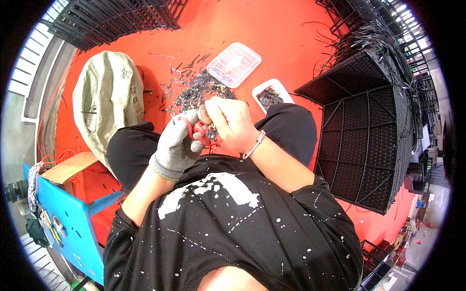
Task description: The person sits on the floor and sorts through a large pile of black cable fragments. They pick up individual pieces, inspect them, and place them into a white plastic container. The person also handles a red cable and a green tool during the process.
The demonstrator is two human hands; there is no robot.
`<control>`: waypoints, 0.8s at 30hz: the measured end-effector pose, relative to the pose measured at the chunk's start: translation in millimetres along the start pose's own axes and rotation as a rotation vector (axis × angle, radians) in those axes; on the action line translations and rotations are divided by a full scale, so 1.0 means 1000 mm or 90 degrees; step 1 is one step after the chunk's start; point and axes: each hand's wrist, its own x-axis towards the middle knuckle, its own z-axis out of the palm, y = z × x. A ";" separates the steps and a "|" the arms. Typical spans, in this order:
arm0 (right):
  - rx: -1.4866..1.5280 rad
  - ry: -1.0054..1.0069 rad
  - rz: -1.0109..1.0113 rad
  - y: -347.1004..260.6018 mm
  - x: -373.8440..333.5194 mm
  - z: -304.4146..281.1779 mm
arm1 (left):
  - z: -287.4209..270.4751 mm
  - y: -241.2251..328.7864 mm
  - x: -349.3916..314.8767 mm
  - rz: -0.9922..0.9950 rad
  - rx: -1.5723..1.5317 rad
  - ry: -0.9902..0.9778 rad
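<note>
My left hand (pixel 177 143), in a grey knit glove, is closed around red-handled scissors (pixel 199 129); their red loops show between the fingers and the blades are hidden. Bare and wearing a bracelet at the wrist, my right hand (pixel 233 119) touches the left one with curled fingers. Pinched in it is a small brownish, rounded piece (pixel 205 115), too small to name. Both hands meet above my lap. Just beyond them a heap of black and pale strip scraps (pixel 199 92) lies on the red floor (pixel 194 39).
A clear plastic lid (pixel 234 65) and a white tub (pixel 257 92) with dark bits lie past my knees. A pale woven sack (pixel 109 92) stands at left, above a blue stool-like frame (pixel 68 218). Stacked black woven panels (pixel 359 140) stand right; more black racks (pixel 116 19) at back.
</note>
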 end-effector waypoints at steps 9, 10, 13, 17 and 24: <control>0.083 -0.054 0.024 0.006 -0.001 -0.008 | -0.002 0.001 -0.001 -0.072 -0.024 -0.001; 0.106 -0.057 0.037 0.005 -0.001 -0.009 | -0.002 0.001 -0.001 -0.075 -0.028 0.008; 0.162 -0.057 0.044 0.004 -0.002 -0.009 | -0.005 0.002 0.000 -0.098 -0.024 0.025; 0.158 -0.076 0.043 0.012 -0.005 -0.010 | 0.001 0.009 -0.002 -0.116 0.032 0.026; 0.119 -0.093 0.080 0.011 -0.003 -0.018 | 0.004 0.018 -0.002 -0.057 0.173 0.008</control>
